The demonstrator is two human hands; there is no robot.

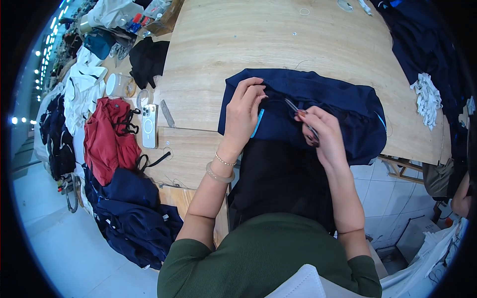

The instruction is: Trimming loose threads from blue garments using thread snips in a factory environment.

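A navy blue garment point(355, 107) with light blue trim lies bunched along the table's near edge, its close side reaching my lap. My left hand point(244, 107) is closed at the garment's left part, with thumb and fingertips pinching at a fold; whether a thread is also between them is too small to tell. In my right hand point(320, 130) is a small pair of scissors point(291, 105), its blades pointing up and left over the dark opening of the garment. The scissors' tips are apart from my left fingers.
On the wooden table point(233, 49), a phone point(149, 125) lies left beside a red garment point(110, 139). Navy clothes point(131, 213) hang over the lower left. White cloth scraps point(426, 101) and more dark fabric point(422, 44) lie right. Another person's arm point(462, 196) shows at the right edge.
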